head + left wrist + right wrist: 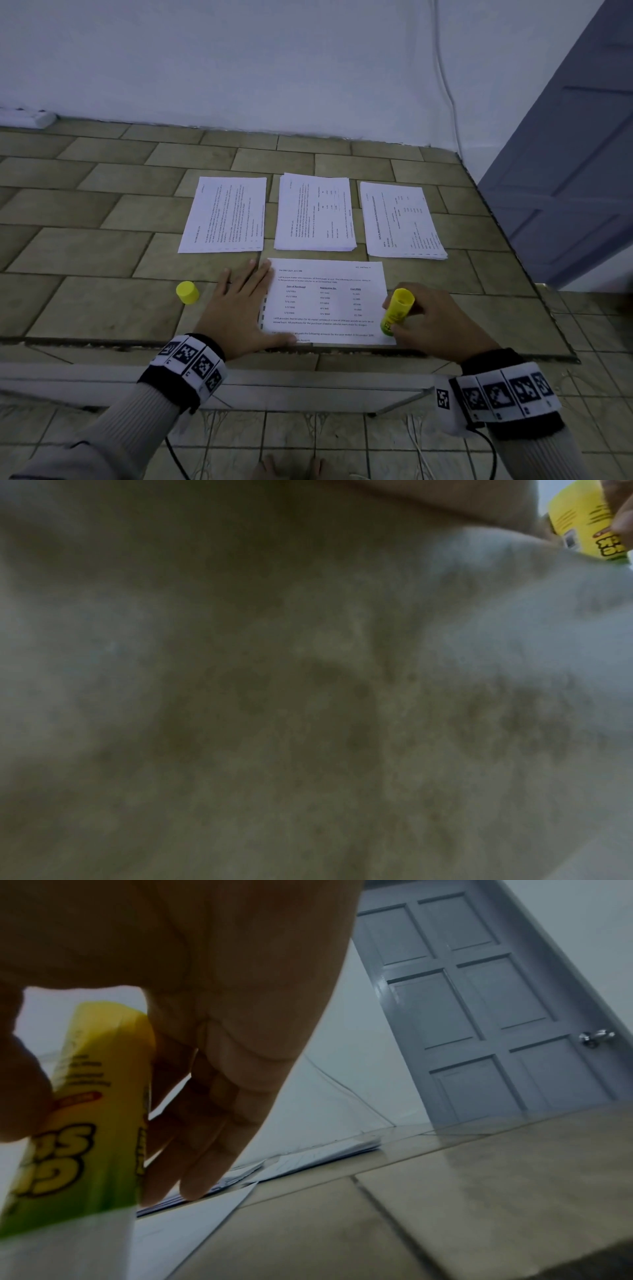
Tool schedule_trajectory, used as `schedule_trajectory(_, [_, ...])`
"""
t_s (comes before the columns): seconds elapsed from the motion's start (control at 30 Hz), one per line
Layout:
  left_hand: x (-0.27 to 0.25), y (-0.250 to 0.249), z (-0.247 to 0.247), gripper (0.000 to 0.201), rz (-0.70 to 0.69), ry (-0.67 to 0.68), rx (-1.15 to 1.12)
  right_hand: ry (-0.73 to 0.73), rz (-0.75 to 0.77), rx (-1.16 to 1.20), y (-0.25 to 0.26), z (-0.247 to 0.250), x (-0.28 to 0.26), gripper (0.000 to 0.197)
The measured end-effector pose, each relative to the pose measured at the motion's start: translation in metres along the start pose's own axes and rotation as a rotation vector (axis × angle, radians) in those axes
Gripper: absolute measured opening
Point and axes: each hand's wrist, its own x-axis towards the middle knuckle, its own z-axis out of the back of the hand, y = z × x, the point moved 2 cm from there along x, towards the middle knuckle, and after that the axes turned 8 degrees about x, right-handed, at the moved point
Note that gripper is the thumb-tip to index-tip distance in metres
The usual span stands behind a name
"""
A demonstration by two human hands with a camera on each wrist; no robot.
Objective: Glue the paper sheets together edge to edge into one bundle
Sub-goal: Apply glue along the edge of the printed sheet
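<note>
1. Your right hand (442, 318) grips the glue stick (396, 311), fingers (205, 1150) curled round its barrel, its lower end down on the right edge of the sheet (325, 301). Your left hand (239, 308) lies flat, fingers straight, pressing the sheet's left edge
2. The sheet lies at the near lip of the worktop (102, 308). If you ease the left hand while you rub, the sheet may slide or turn, and the glue line would wander off the edge
3. Press too hard and the thin paper could wrinkle or tear under the stick; whether glue touches the paper, you cannot tell from here
4. Glue run past the edge would land on the tiles and could stick the sheet down
5. The cap (187, 292) stands apart, left of your left hand; a sleeve could knock it off
6. Three stacks (315, 212) wait in a row behind the sheet, well clear of the glue
7. The surface is a tiled ledge in beige, grout lines running under the paper, so the stick may bump over them. A white wall (274, 68) stands behind, a grey panelled door (479, 1001) to your right, tiled floor below
</note>
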Motion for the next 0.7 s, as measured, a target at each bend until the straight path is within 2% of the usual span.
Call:
schedule_trajectory(0.17, [-0.001, 0.000, 0.001, 0.139, -0.003, 0.000, -0.002, -0.041, -0.025, -0.015, -0.001, -0.001, 0.005, 0.018])
schedule_trajectory(0.27, [0.000, 0.000, 0.000, 0.137, 0.004, 0.009, 0.013, -0.062, 0.054, 0.035, 0.008, -0.014, 0.016, 0.017])
schedule_trajectory(0.33, [0.000, 0.000, 0.000, 0.137, 0.008, 0.014, 0.029, -0.023, 0.112, 0.074, 0.018, -0.031, 0.027, 0.018])
schedule_trajectory(0.5, [-0.001, -0.001, 0.000, 0.137, -0.020, -0.061, -0.020, 0.123, 0.124, 0.112, 0.048, -0.081, 0.056, 0.024])
schedule_trajectory(0.57, [0.001, 0.000, -0.004, 0.132, -0.040, -0.112, -0.044, 0.170, 0.139, 0.082, 0.057, -0.096, 0.063, 0.026])
schedule_trajectory(0.7, [0.002, 0.005, -0.015, 0.115, -0.072, -0.112, -0.069, 0.228, 0.204, 0.024, 0.066, -0.113, 0.069, 0.027])
